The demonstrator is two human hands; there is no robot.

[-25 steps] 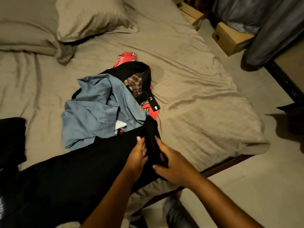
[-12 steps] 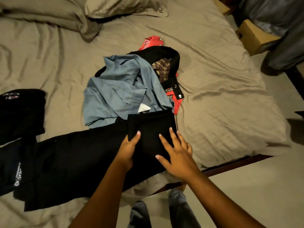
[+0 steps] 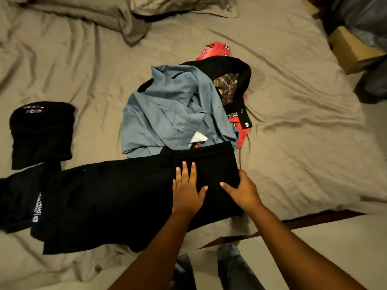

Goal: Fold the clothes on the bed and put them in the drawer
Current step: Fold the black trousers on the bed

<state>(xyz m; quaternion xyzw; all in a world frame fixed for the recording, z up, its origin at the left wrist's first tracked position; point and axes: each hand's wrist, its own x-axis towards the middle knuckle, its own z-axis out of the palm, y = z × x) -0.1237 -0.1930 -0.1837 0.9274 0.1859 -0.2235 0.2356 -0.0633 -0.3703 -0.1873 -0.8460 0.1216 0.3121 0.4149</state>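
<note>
My left hand (image 3: 188, 188) lies flat on the trousers (image 3: 104, 197), fingers straight; my right hand (image 3: 244, 191) grips their folded end

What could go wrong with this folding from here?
The blue shirt touches the folded end of the black trousers, so the next fold may drag it in. The trousers lie near the bed edge, so they might slip toward the floor. The left hand presses the fold flat; lifting it early could let it spring open.
</note>
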